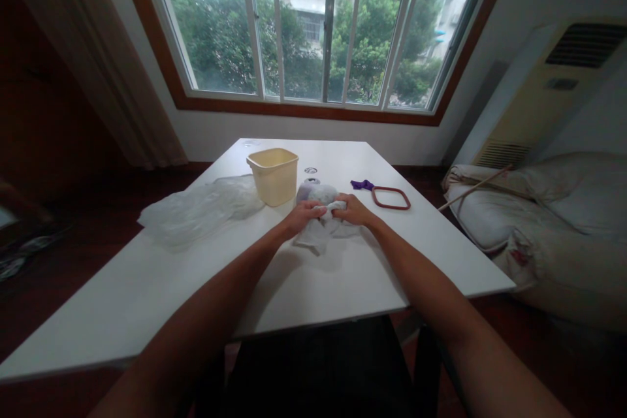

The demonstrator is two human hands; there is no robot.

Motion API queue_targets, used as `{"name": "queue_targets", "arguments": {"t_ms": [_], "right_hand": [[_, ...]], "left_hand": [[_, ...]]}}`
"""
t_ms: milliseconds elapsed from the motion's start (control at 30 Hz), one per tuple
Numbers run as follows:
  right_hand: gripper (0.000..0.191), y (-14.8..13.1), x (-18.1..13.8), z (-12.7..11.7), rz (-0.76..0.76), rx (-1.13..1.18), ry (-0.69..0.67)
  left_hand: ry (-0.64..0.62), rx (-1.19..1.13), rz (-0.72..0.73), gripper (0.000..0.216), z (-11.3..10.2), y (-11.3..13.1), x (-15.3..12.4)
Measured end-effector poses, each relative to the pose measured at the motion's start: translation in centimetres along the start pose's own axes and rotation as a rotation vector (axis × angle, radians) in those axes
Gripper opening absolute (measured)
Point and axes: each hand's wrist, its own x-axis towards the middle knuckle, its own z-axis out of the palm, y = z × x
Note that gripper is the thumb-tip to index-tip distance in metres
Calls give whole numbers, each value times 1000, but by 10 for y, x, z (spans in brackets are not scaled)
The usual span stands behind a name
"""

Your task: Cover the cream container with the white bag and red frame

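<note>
A whitish translucent plastic bag [316,233] lies bunched on the table in front of me, with something pale and rounded inside that I cannot make out. My left hand [304,214] pinches the bag's gathered part from the left. From the right, my right hand [353,210] grips the same gathered part, its fingers curled. Just left of the bag stands a cream plastic bin [277,179], upright. To the right lie a purple cloth-like piece [362,185] and a reddish-brown rounded frame [407,206], close together.
A large crumpled clear plastic sheet or bag [206,209] covers part of the white table [196,300] at left. Small round items [311,171] lie behind the held bag. Big stuffed sacks [553,222] with a stick [475,191] stand right of the table. A window is beyond.
</note>
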Motion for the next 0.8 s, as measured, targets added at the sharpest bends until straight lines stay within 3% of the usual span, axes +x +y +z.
{"name": "queue_targets", "arguments": {"t_ms": [133,333,500,633,800], "right_hand": [[6,-2,0,6,-47,-25,76],[12,-3,1,9,-82,-33,102],[15,-3,-1,6,-20,25,65],[20,-6,-2,7,30,102,52],[24,-10,-2,10,72,96,42]], "left_hand": [[-41,-73,-40,38,2,4,-4],[-106,155,8,45,0,6,-6],[79,273,229,45,-1,5,-3],[171,278,255,56,2,6,-3],[281,350,294,40,3,2,0]]}}
